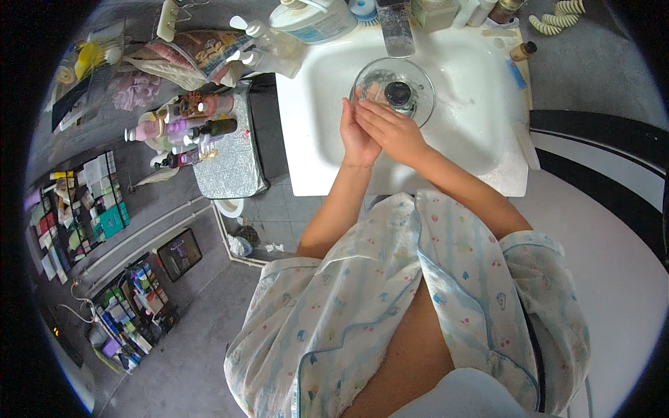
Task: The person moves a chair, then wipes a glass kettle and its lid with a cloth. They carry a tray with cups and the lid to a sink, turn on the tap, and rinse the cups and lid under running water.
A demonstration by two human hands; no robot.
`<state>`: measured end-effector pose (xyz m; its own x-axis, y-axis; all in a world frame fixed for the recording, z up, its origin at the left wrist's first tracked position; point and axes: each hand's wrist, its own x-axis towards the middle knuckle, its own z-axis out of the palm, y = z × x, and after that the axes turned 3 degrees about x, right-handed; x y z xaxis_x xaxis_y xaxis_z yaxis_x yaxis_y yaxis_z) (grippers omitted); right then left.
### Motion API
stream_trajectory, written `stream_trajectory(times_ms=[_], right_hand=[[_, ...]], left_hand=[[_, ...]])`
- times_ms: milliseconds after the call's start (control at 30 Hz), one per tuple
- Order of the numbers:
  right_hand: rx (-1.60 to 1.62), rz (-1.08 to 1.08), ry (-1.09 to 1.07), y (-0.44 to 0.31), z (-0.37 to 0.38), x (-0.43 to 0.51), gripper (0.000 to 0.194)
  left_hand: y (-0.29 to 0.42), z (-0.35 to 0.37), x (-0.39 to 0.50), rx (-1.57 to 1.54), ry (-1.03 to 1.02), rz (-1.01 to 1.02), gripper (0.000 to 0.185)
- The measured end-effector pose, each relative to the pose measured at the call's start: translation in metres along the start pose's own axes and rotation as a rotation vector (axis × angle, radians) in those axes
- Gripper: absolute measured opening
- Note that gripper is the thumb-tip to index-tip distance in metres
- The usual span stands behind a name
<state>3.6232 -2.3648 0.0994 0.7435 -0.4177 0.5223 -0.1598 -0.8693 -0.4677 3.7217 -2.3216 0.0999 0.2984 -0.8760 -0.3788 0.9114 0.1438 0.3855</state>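
Note:
Over the white washbasin (470,136), my left hand (360,137) and my right hand (393,130) are pressed together, with the right fingers lying across the left palm. Their fingertips meet the near left edge of a round clear glass piece (429,112), and some fingers show through it. A black round part (397,94) sits near its middle; whether this is a lid's knob or a drain plug below is unclear. Whether either hand grips the glass is hidden. The metal faucet (397,39) reaches out just above the glass's far edge.
Pump bottles (261,44), a large white jug (313,23) and a blue-topped brush (364,10) stand behind the basin. A small brown bottle (522,51) lies on its right rim. Toiletries crowd a silver-topped surface (230,167) at left. Wall racks (78,209) hold more items.

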Motion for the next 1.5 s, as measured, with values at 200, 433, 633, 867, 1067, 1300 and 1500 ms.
stream_trajectory(times_ms=[200, 433, 633, 867, 1067, 1300, 1500], right_hand=[[0.174, -0.096, -0.054, 0.026, -0.024, -0.035, 0.034], [0.075, 0.083, 0.072, 0.036, -0.032, -0.038, 0.037], [0.061, 0.326, 0.105, 0.043, -0.019, -0.029, 0.035], [0.136, 0.542, 0.23, 0.063, -0.023, -0.012, 0.038], [0.149, 0.4, 0.146, 0.03, 0.003, 0.0, 0.038], [0.234, 0.7, 0.069, 0.054, 0.014, 0.015, 0.033], [0.114, 0.452, 0.162, 0.036, 0.014, 0.014, 0.032]], left_hand=[[0.001, -0.007, 0.006, 0.186, 0.117, 0.06, 0.033], [0.004, -0.003, 0.008, 0.14, 0.031, 0.033, 0.03], [0.017, -0.012, 0.014, 0.181, 0.049, 0.033, 0.024], [0.013, -0.018, 0.009, 0.307, 0.192, 0.15, 0.026], [-0.007, -0.012, 0.024, 0.284, 0.182, 0.202, 0.016], [-0.015, -0.015, 0.03, 0.375, 0.325, 0.196, 0.013], [-0.019, -0.01, 0.032, 0.423, 0.323, 0.234, 0.015]])
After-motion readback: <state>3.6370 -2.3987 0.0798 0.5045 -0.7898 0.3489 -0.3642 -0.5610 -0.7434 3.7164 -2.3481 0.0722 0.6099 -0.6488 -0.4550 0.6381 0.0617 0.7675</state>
